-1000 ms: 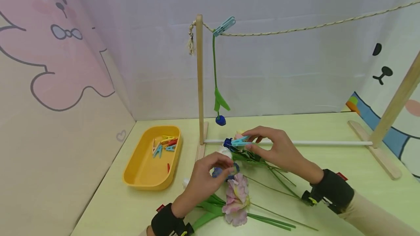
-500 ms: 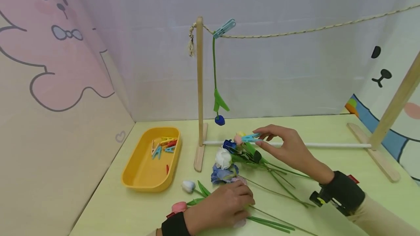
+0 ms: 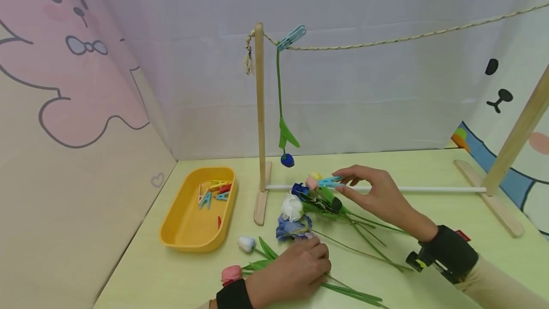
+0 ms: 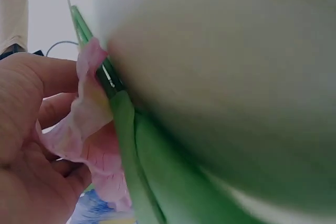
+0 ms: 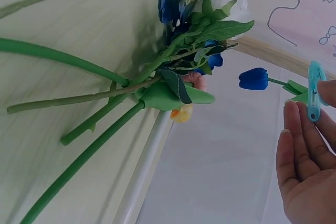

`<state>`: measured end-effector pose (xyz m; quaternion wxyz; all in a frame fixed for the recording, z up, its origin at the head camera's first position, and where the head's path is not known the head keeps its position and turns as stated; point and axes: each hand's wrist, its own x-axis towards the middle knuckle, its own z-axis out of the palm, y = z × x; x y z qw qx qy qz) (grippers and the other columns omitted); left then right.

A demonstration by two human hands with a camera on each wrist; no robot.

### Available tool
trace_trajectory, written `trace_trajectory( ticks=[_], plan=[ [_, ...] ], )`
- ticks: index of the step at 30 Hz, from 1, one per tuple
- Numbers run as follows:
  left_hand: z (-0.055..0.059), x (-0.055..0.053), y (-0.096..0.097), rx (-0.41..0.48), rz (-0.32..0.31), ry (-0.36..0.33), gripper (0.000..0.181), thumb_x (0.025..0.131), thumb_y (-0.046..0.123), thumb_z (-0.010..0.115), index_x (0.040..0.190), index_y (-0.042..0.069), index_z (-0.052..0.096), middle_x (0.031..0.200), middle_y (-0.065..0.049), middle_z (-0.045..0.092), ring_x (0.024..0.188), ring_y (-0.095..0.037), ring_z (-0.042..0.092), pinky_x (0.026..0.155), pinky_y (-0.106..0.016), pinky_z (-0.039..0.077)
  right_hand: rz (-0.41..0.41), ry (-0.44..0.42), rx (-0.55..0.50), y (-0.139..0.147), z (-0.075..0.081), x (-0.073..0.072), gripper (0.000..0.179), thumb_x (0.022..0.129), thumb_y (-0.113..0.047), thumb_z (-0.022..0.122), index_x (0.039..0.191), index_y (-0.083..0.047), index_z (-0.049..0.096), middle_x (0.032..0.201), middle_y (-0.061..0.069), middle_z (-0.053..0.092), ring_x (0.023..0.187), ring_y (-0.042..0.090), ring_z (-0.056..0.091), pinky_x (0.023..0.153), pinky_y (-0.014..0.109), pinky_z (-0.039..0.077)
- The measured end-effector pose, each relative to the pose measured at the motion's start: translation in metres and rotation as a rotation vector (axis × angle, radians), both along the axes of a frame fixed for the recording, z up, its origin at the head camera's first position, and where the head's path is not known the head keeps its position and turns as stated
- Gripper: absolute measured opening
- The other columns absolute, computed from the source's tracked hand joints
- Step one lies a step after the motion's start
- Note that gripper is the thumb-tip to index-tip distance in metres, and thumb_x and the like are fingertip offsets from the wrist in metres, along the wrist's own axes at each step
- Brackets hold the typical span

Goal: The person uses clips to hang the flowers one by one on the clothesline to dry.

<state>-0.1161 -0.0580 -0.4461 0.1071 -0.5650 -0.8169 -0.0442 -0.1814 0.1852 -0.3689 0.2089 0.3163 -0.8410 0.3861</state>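
My right hand (image 3: 379, 194) pinches a light blue clothespin (image 3: 328, 181) between thumb and fingers, above the artificial flowers; in the right wrist view the clothespin (image 5: 314, 92) stands clear of them. Low in front, my left hand (image 3: 296, 266) has its fingers curled on a pink ruffled flower (image 4: 84, 129), mostly covered by the hand in the head view. Green stems and leaves (image 4: 157, 166) lie right beside that flower. Nearby are a blue ruffled flower (image 3: 291, 227), a white flower (image 3: 292, 207), a dark blue flower (image 3: 299, 191), a white tulip (image 3: 246, 244) and a pink tulip (image 3: 231, 273).
A blue tulip (image 3: 287, 160) hangs head down from the rope (image 3: 364, 43), held by another clothespin (image 3: 291, 38). Wooden posts (image 3: 259, 108) and a white rod (image 3: 429, 190) form the rack. At left, a yellow tray (image 3: 184, 232) holds several clothespins (image 3: 206, 199).
My left hand has moved down from the blue flowers onto the pink flower. My right hand has shifted slightly right with the clothespin, away from the dark blue flower.
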Motion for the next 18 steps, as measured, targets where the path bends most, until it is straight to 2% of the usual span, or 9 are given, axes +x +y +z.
trace_trajectory(
  ticks=[3, 8, 13, 18],
  plan=[
    [0.001, 0.001, 0.001, 0.007, 0.007, 0.011, 0.007, 0.093, 0.028, 0.065, 0.088, 0.024, 0.064, 0.088, 0.01, 0.053, 0.084, -0.007, 0.043, 0.076, -0.023, 0.046, -0.006, 0.008, 0.01, 0.001, 0.0, 0.0, 0.027, 0.086, -0.016, 0.075, 0.113, -0.016, 0.071, 0.102, -0.003, 0.072, 0.083, 0.004, 0.062, 0.069, 0.03, 0.054],
    [0.011, 0.001, -0.002, 0.109, 0.028, -0.005, 0.011, 0.088, 0.022, 0.069, 0.082, 0.022, 0.06, 0.087, 0.009, 0.051, 0.086, -0.007, 0.045, 0.078, -0.023, 0.046, -0.033, 0.033, 0.035, 0.005, 0.003, -0.001, 0.029, 0.085, -0.015, 0.076, 0.114, -0.014, 0.071, 0.104, -0.002, 0.071, 0.084, 0.002, 0.061, 0.069, 0.031, 0.054],
    [0.031, -0.001, -0.009, 0.238, 0.02, -0.11, 0.009, 0.089, 0.015, 0.069, 0.085, 0.019, 0.063, 0.09, 0.008, 0.052, 0.083, -0.003, 0.045, 0.072, -0.015, 0.046, -0.045, 0.065, 0.051, 0.012, 0.009, -0.003, 0.03, 0.084, -0.013, 0.076, 0.114, -0.014, 0.071, 0.103, -0.003, 0.072, 0.084, 0.0, 0.06, 0.069, 0.026, 0.052],
    [0.052, -0.007, -0.019, 0.361, 0.059, -0.212, 0.007, 0.091, 0.013, 0.069, 0.092, 0.017, 0.063, 0.095, 0.008, 0.054, 0.085, -0.002, 0.049, 0.072, -0.012, 0.049, -0.044, 0.102, 0.046, 0.016, 0.017, -0.005, 0.032, 0.081, -0.011, 0.079, 0.112, -0.015, 0.072, 0.103, -0.003, 0.072, 0.083, 0.0, 0.06, 0.069, 0.022, 0.05]
  ],
)
